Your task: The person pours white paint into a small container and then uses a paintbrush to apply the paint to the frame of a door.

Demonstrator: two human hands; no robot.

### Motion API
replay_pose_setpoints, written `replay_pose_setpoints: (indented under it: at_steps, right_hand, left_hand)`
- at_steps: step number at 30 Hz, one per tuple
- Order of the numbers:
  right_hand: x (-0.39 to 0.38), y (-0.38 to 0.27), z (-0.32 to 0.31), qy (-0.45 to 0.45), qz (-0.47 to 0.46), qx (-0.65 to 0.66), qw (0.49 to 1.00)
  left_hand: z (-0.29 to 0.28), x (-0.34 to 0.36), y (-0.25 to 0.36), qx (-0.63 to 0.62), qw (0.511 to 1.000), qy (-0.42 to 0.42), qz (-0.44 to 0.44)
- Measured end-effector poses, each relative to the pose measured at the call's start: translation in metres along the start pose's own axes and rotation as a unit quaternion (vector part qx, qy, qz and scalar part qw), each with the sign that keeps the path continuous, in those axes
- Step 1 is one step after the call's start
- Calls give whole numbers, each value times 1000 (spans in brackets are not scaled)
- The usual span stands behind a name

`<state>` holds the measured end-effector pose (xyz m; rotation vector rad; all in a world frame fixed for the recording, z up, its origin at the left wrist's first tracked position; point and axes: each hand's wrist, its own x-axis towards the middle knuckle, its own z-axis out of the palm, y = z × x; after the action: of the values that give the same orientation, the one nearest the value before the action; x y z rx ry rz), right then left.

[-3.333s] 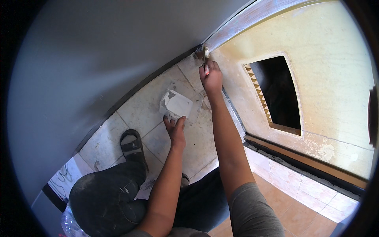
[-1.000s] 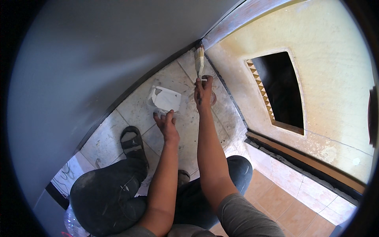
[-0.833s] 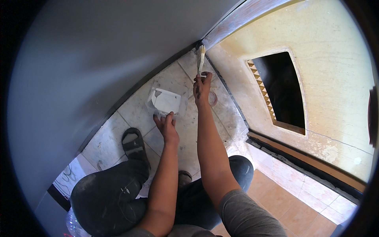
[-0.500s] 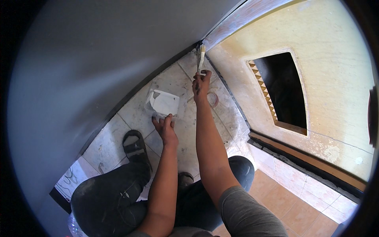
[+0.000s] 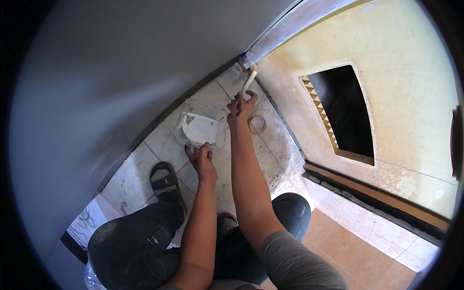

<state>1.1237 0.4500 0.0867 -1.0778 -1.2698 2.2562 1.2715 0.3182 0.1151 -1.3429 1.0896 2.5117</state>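
Observation:
A paintbrush (image 5: 251,79) with pale bristles is held in my right hand (image 5: 239,107), fingers closed round its handle. Its bristles point away from me, tilted right, close to the corner where the grey panel and the wooden frame come together. My left hand (image 5: 201,160) grips the near edge of a clear plastic tub (image 5: 182,136), thumb on top. Inside the tub is white stuff, perhaps paint, with a curved edge at its left; I cannot tell exactly what it is.
A roll of tape (image 5: 257,124) lies on the tiled floor (image 5: 222,179) beside my right hand. The tall grey panel (image 5: 121,87) closes off the left. On the right stands a yellowish wall (image 5: 406,96) with a dark opening (image 5: 345,108). My sandalled foot (image 5: 166,181) is left of the tub.
My right hand has shifted slightly left and nearer to me. The brush has tipped right, its bristles a little lower and away from the dark corner. My left hand stays at the tub.

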Motion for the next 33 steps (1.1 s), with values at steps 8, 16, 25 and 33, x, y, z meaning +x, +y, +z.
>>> replay_pose_setpoints:
  at_steps: [8, 16, 25, 33]
  right_hand:
    - [-12, 3, -17, -81, -5, -102, 991]
    - [36, -12, -21, -96, -13, -85, 992]
    - [-19, -3, -12, -47, 5, -72, 996]
    - [4, -12, -9, -94, -8, -73, 993]
  left_hand:
    - [-6, 1, 5, 0, 1000, -16, 11]
    - [-5, 3, 1, -4, 1000, -13, 18]
    - [-2, 1, 4, 14, 1000, -12, 10]
    - [3, -3, 7, 19, 1000, -1, 10]
